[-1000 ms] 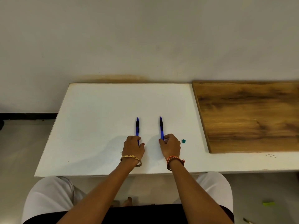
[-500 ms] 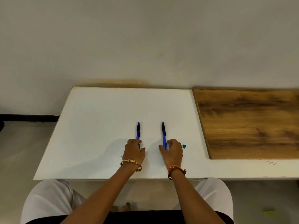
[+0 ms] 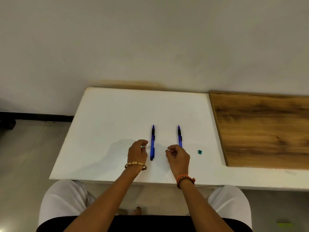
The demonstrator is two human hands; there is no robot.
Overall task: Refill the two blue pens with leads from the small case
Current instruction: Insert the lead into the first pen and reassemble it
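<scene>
We see no readable writing on either pen (image 3: 152,142) (image 3: 179,136) or the small green case (image 3: 200,152). Our left hand (image 3: 136,152) pinches something small and green; our right hand (image 3: 178,156) curls loosely, holding nothing.

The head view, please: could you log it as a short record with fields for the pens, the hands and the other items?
left pen: lies flat on the white board, tip away
right pen: parallel, near end hidden by the right hand
left hand: curled, a small teal thing at its fingertips
right hand: curled, grip unclear
small teal piece: right of the pens
wooden panel: far right
</scene>
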